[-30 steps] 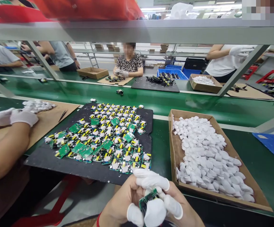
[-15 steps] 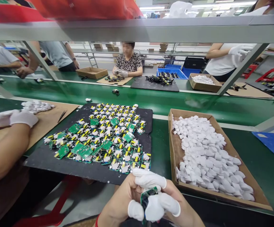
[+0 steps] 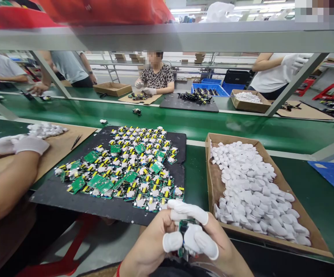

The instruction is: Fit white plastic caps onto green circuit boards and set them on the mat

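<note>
**Inspector:** Start with the surroundings. The counter (image 3: pixel 242 130) runs ahead of both hands. The black mat (image 3: pixel 103 204) lies just beyond the left hand (image 3: pixel 152 246), loaded with circuit boards (image 3: pixel 126 169). The cardboard tray (image 3: pixel 213 169) sits ahead and right of the right hand (image 3: pixel 213 246), heaped with white caps (image 3: pixel 250 184).

**Assistant:** And the hands themselves?

**Inspector:** Pressed together, both clamped on one small green board (image 3: pixel 184 231), held upright between white-cotted fingertips (image 3: pixel 188 211), close to the body and below the mat's near edge. A white piece appears pinched against it; I cannot tell how it seats.

**Assistant:** Advice for this step?

**Inspector:** In my judgement: grip by the board's edges, keep the fingertips off the components, press squarely, not at a tilt. A co-worker's gloved hands (image 3: pixel 19 144) rest well off to the left, on brown card (image 3: pixel 54 148).
</note>
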Motion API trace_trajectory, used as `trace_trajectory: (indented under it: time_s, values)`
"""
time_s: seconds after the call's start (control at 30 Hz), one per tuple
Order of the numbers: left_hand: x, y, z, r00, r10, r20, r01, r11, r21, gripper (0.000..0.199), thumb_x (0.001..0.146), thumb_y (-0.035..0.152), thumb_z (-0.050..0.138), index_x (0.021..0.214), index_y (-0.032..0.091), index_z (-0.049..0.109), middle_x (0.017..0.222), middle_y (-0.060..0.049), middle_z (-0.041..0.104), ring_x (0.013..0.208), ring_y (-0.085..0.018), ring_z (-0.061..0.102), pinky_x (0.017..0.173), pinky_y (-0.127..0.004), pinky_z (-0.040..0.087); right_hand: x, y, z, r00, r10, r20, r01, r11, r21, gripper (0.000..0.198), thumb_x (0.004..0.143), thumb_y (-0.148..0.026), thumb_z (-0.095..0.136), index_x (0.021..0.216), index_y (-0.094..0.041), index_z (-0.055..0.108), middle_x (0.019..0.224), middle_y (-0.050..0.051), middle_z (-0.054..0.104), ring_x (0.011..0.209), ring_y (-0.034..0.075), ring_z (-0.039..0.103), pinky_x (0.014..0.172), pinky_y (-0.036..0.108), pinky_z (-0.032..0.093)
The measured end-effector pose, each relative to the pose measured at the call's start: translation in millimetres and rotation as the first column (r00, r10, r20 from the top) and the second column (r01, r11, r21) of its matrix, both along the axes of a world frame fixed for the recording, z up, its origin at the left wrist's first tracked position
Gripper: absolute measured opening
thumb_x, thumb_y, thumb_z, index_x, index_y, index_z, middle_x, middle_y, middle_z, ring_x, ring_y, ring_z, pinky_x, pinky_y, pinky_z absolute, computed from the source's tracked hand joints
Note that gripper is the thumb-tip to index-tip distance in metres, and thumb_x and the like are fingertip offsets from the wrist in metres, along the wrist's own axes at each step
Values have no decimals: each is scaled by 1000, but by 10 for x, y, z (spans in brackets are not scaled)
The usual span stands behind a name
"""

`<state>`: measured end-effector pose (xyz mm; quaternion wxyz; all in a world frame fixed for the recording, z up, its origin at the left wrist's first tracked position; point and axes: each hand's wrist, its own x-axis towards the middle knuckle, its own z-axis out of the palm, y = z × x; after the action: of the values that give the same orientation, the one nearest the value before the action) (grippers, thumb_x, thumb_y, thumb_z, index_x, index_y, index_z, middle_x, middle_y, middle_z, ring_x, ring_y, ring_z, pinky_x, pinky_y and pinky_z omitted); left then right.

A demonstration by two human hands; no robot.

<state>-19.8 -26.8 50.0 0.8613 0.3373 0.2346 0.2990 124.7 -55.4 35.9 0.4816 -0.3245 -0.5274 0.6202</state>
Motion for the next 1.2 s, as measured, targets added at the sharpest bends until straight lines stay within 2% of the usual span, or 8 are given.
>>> trace_trajectory:
  time_s: [0.13, 0.3, 0.4, 0.5, 0.63, 0.8, 1.03, 1.2]
  values:
    - [24, 1, -42, 999, 37, -5, -37, 998, -48, 49, 50, 51, 81, 83, 14, 74, 63, -5, 70, 61, -18, 65, 61, -27, 50, -44, 22, -75, 992, 4, -127, -22, 989, -148, 48, 79, -56, 60, 115, -24, 65, 85, 5, 63, 52, 8, 44, 46, 20, 41]
    - [6, -19, -76, 1000, 9, -24, -10, 998, -58, 54, 46, 54, 81, 79, 13, 75, 60, -4, 68, 56, -15, 61, 57, -25, 47, -29, 29, -3, 986, 77, -147, -115, 956, -270, 44, 66, -40, 79, 105, -22, 70, 61, -4, 56, 47, 6, 42, 46, 16, 39]
    - [-5, -32, -57, 997, 36, -72, -38, 999, -30, 56, 45, 52, 83, 84, 12, 74, 59, -3, 66, 54, -12, 57, 57, -22, 45, 12, 25, 82, 999, 21, 30, -15, 983, -184, 51, 62, -32, 82, 111, -27, 68, 80, 1, 66, 68, 13, 57, 67, 24, 50]
    - [-2, -27, -51, 995, 49, -87, -51, 998, -21, 63, 42, 51, 84, 92, 14, 73, 60, -3, 66, 55, -11, 56, 59, -22, 46, 36, 30, 102, 990, -36, 139, 41, 999, -30, 46, 68, -31, 78, 112, -26, 68, 98, 6, 69, 88, 21, 61, 89, 34, 46]
    - [24, -10, -56, 995, 18, -93, -23, 998, -60, 46, 50, 47, 82, 79, 12, 75, 56, -3, 65, 50, -10, 56, 54, -21, 46, 30, 37, 17, 999, 38, 19, -36, 991, -125, 40, 76, -40, 69, 112, -23, 67, 81, 4, 69, 57, 13, 56, 57, 26, 49]
    - [23, -14, -65, 993, 105, -62, -113, 983, -147, 40, 46, 39, 86, 75, 15, 75, 55, 0, 66, 51, -7, 57, 52, -15, 46, 18, 50, -16, 995, -24, 93, 31, 997, -77, 50, 67, -39, 77, 113, -23, 67, 111, 8, 68, 92, 23, 61, 83, 34, 48]
    - [23, -8, -111, 998, 57, -5, -58, 992, -111, 41, 52, 42, 83, 77, 12, 74, 57, -4, 67, 54, -11, 61, 54, -18, 48, 25, 93, 73, 991, 17, 133, -15, 1000, -15, 51, 76, -51, 65, 119, -23, 64, 100, 7, 70, 91, 24, 62, 83, 34, 48]
    - [22, -17, -96, 996, 47, 81, -27, 973, -228, 29, 59, 36, 81, 77, 14, 73, 63, -4, 70, 58, -12, 65, 54, -20, 52, 55, 85, 46, 997, 38, 62, -36, 999, -21, 57, 86, -62, 45, 123, -23, 61, 102, 8, 68, 93, 23, 61, 87, 36, 47]
